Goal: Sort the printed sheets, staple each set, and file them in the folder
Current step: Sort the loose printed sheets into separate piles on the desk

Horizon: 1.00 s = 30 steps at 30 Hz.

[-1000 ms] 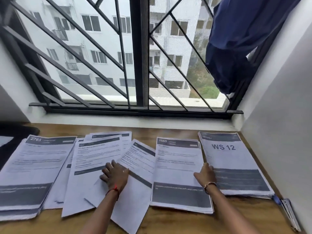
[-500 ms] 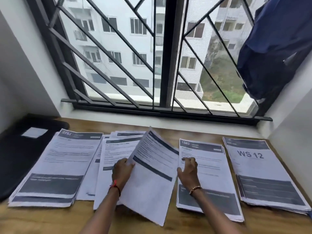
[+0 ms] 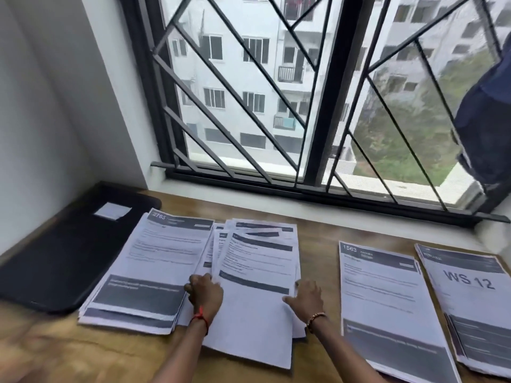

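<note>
four paper piles (image 3: 154,261), one folder (image 3: 63,261) (black); left hand (image 3: 206,293) grips the loose pile (image 3: 257,272), right hand (image 3: 308,297) presses it.

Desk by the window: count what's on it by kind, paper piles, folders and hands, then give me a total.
Paper piles: 4, the 2763 stack, the middle pile, the 1563 stack, the WS 12 stack
Folders: 1, the black folder
Hands: 2, the left hand, the right hand
Total: 7
</note>
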Available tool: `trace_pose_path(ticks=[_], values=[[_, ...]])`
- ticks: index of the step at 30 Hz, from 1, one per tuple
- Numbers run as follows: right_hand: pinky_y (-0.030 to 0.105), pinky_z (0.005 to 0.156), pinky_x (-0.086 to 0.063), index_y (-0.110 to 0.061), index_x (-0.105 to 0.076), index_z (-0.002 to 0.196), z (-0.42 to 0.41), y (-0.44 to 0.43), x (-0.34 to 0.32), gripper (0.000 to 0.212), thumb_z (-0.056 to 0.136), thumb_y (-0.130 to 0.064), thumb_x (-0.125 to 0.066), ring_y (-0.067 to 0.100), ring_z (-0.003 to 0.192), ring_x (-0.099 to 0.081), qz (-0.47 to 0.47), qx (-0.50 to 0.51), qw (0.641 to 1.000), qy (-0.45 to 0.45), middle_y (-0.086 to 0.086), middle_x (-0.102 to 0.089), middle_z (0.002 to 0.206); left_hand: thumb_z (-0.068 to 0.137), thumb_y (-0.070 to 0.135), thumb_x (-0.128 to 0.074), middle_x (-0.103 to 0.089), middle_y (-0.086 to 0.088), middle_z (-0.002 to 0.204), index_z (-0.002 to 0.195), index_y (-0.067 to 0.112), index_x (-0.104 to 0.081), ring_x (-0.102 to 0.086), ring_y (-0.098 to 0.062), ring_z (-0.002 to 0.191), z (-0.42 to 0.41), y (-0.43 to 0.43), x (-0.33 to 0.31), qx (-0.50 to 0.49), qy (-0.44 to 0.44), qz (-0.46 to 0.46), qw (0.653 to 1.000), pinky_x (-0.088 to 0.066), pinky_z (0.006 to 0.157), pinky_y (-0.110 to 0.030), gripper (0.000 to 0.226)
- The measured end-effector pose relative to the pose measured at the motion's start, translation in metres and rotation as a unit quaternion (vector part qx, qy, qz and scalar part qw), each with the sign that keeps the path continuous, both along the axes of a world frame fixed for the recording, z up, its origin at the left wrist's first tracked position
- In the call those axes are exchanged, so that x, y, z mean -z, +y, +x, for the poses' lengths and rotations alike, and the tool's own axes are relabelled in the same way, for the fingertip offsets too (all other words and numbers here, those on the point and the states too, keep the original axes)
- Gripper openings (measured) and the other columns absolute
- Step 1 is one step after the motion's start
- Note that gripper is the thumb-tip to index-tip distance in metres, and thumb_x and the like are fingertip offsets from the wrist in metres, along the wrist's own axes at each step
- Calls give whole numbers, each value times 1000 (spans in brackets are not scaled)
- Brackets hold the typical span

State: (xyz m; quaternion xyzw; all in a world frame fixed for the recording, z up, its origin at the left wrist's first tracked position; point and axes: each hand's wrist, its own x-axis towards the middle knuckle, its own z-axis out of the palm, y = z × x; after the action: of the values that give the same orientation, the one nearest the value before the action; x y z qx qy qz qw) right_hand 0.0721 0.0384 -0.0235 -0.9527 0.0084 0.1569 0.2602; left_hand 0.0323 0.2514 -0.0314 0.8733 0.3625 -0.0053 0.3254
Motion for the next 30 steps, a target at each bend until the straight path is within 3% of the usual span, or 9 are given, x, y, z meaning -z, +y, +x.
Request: trace_pose_path(ticks=[3,9,14,19,23,27,30], values=[[30,102,-34,-9,-43,128,1,0,2,55,83,-34,-63,29,130,-32,-23,3,1000,4,12,-36,138,91,13,-52,-48,-16,129,119,2,-57,-38,-35,121,-2,-4,3,-13,-10,-7,1000,-35,94,-36,30],[29,97,-36,-11,-46,121,3,-4,6,45,82,-23,-64,25,125,-32,-5,16,1000,-2,9,-37,130,76,-11,-58,-63,-12,113,105,5,-64,-51,-33,109,-14,-12,1,-11,-149,42,988,-37,88,-42,34],[29,97,-35,-14,-47,122,3,-7,9,47,80,-23,-65,24,123,-32,12,13,1000,-1,7,-38,127,80,-3,-53,-46,-6,126,130,15,-44,-40,-27,116,-12,-10,1,27,-43,73,996,-31,87,-34,54],[29,97,-35,-16,-47,123,5,-11,9,49,79,-25,-67,23,123,-32,26,0,1000,5,6,-39,127,81,4,-51,-31,-4,129,132,22,-42,-31,-25,115,-9,-5,3,62,8,87,994,-26,82,-30,55],[28,96,-37,-16,-45,122,5,-13,8,49,80,-25,-67,22,122,-33,32,-13,999,-5,6,-38,128,90,16,-49,-10,-3,148,144,29,-25,-15,-28,131,-14,-5,8,96,38,112,988,-27,104,-43,61],[28,96,-37,-16,-43,124,4,-15,9,51,81,-26,-67,23,122,-33,32,-19,999,-11,6,-38,129,94,23,-45,3,-2,154,146,35,-13,-6,-29,137,-19,-8,7,134,58,148,978,-23,108,-49,62],[30,96,-38,-16,-44,123,4,-14,10,50,80,-25,-68,24,122,-34,37,-17,999,-8,7,-38,129,92,19,-50,0,2,155,145,31,-20,-5,-28,139,-22,-5,7,136,28,137,981,-21,110,-50,63]])
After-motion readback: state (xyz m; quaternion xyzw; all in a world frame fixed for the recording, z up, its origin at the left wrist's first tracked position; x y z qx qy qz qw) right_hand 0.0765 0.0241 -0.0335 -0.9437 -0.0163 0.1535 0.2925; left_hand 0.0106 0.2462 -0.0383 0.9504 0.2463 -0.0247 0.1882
